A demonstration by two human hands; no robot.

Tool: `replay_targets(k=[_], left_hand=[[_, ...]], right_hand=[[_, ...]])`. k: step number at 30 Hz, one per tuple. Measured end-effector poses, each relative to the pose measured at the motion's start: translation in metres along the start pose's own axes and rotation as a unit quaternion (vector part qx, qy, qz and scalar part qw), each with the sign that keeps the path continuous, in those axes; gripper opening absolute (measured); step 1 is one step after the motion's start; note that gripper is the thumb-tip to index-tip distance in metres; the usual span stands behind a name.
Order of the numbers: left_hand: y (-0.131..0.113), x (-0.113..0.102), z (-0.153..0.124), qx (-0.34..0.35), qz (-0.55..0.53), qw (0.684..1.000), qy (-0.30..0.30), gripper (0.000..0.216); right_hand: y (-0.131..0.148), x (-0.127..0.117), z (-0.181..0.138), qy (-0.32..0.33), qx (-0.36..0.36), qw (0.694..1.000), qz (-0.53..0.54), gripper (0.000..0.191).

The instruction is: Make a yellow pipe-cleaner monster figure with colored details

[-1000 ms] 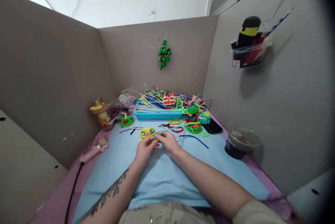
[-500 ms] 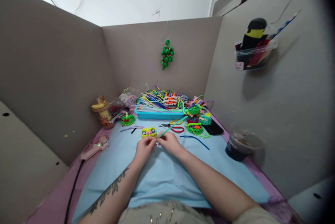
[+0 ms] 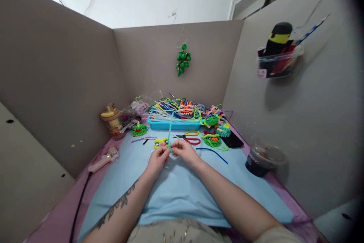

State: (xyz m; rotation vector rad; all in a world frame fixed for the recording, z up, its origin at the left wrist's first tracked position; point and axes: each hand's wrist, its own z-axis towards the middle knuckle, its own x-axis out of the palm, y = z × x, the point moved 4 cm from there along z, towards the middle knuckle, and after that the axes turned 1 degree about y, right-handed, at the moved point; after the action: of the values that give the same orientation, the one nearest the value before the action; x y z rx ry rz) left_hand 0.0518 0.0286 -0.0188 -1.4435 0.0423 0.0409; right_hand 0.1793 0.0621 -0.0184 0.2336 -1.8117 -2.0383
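Observation:
A turquoise pipe cleaner [image 3: 170,131] stands nearly upright between my hands, its lower end at my fingertips. My left hand [image 3: 159,158] is closed in a pinch on that lower end. From the other side, my right hand [image 3: 183,151] pinches at the same spot, thumb and fingers together. Just beyond my fingers lies a yellow pipe-cleaner face [image 3: 160,143] with blue eyes, partly covered by the pipe cleaner and my hands. Scissors [image 3: 191,137] with red and yellow handles rest behind my right hand. A dark blue pipe cleaner [image 3: 212,153] lies to the right.
A blue tray [image 3: 174,125] heaped with pipe cleaners stands at the back. Green pipe-cleaner figures [image 3: 139,129] sit on either side. At left lie a pink glue gun [image 3: 104,161] and a lidded cup [image 3: 113,123]. At right are a phone [image 3: 233,139] and a dark tub [image 3: 257,161].
The turquoise pipe cleaner has swung from leaning right to nearly upright. My fingers have shifted slightly around its lower end.

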Motion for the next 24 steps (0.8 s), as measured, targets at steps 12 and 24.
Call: replay_targets(k=[12, 24], left_hand=[[-0.0006, -0.006, -0.0015, 0.037, -0.008, 0.997, -0.064, 0.023], [-0.0011, -0.0085, -0.0063, 0.076, 0.127, 0.985, -0.087, 0.021]], right_hand=[[0.0025, 0.0003, -0.0029, -0.017, 0.025, 0.995, -0.093, 0.02], [0.006, 0.0012, -0.005, -0.016, 0.034, 0.982, -0.184, 0.008]])
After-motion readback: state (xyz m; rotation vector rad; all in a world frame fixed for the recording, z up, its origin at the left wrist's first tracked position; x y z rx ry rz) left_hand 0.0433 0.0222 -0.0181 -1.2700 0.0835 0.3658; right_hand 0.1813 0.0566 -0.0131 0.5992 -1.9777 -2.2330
